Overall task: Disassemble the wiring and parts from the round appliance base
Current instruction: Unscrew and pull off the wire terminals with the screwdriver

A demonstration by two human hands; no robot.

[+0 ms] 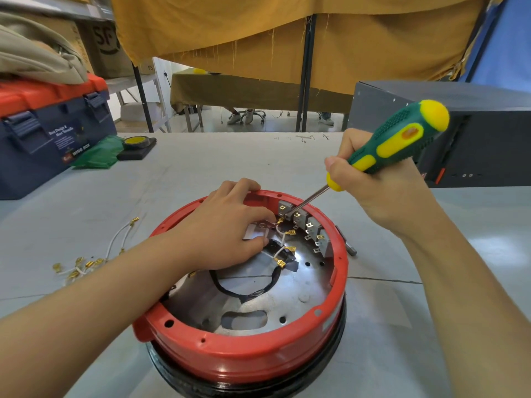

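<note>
1. The round appliance base (244,351) stands on the desk (201,168).
2. Left hand (227,225), inside the base, pinches a white wire (280,234).
3. Right hand (370,182) grips the screwdriver (396,142); its tip meets the terminal blocks (298,218) at the base's far rim.

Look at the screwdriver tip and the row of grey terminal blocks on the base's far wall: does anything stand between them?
Nothing visible does. The right hand holds the screwdriver, and its shaft runs clear over the red rim to the terminal blocks. The left hand holds white wires just beside the tip, not across its path.
</note>
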